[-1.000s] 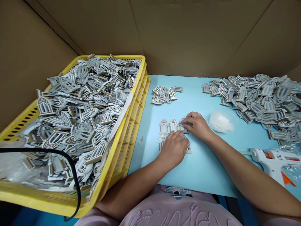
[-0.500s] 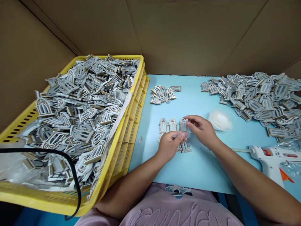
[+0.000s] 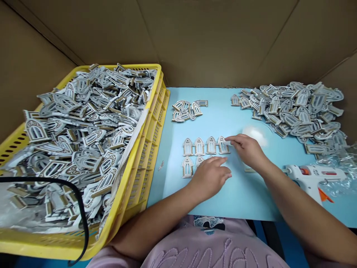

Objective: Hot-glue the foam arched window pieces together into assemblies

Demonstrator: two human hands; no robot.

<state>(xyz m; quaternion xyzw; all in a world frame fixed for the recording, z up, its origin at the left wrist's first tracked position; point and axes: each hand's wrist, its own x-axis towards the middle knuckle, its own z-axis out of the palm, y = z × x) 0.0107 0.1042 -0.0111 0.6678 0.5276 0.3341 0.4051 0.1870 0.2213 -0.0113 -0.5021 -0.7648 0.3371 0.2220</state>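
Small arched window frames, grey-white with gold trim, lie in two rows on the light blue table [image 3: 173, 193]. The upper row shows several, ending with the rightmost window frame [image 3: 223, 145]. My right hand [image 3: 248, 149] is at that frame's upper right edge, fingertips pinched together; whatever they hold, if anything, is too small to make out. My left hand [image 3: 210, 176] hovers over the lower row, thumb and fingers apart with nothing visible in them. It hides part of that row; the left window frame [image 3: 187, 167] there shows fully.
A yellow basket [image 3: 154, 130] heaped with window frames stands left, a black cable [image 3: 80, 201] across its corner. Behind are a small cluster [image 3: 186, 110] and a large pile [image 3: 295, 108] of frames. White material [image 3: 255, 134] lies beyond my right hand; a glue gun [image 3: 309, 176] lies right.
My left hand no longer shows the clear round piece it held, and its fingers have spread. My right hand has moved from the third to the fourth frame of the upper row.
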